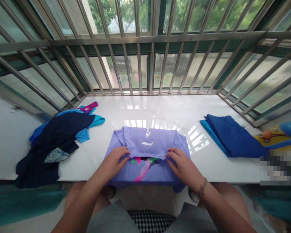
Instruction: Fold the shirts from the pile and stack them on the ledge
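- Head view: I see the purple shirt [147, 142] lying at the near edge of the white desk [160, 110], its upper part folded down over itself.
- The left hand [115, 160] and right hand [181, 165] each pinch that flap's edge, one at either end.
- I judge the folding midway; the next move calls for keeping both corners level.
- Dark clothes heap [55, 139] left, folded blue garment [230, 136] right.

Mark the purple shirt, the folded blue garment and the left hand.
purple shirt [147, 142]: head view, folded-over top flap, by the white logo.
folded blue garment [230, 136]: head view, middle of its top layer.
left hand [115, 160]: head view, back of the hand.
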A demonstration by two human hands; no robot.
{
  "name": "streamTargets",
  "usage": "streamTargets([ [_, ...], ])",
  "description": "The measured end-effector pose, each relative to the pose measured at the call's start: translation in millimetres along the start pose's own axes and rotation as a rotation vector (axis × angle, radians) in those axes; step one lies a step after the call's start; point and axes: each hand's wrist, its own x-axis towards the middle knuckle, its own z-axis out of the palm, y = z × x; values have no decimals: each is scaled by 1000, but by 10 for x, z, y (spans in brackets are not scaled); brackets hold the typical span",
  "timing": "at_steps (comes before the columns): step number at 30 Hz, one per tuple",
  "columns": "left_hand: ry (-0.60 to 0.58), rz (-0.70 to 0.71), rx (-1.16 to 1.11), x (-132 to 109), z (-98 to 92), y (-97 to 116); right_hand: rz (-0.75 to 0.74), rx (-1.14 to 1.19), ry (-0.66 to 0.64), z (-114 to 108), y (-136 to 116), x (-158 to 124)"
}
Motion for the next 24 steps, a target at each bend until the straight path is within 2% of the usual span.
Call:
streamTargets([
  [3, -20, 38, 82, -195, 29, -9, -32, -104, -32, 93, 45, -227],
  [6, 49, 46, 97, -119, -15, 69, -36, -155, 40, 81, 76, -211],
  [9, 81, 101, 104, 200, -14, 124, -27, -201, 91, 107, 72, -33],
  [12, 48, 141, 151, 706, 29, 78, 23, -272, 50, 196, 73, 258],
  [15, -31, 51, 245, 1258, 8, -62, 136, -347, -54, 210, 147, 635],
  [17, -117, -46, 296, 1555, -71, -179, 251, -401, -119, 131, 258, 889],
  [20, -216, -109, 301, 1810, -245, -343, 389, -442, -185, -59, 495, 1176],
  [24, -338, -115, 257, 1901, -434, -506, 431, -398, -286, -241, 783, 1337],
])
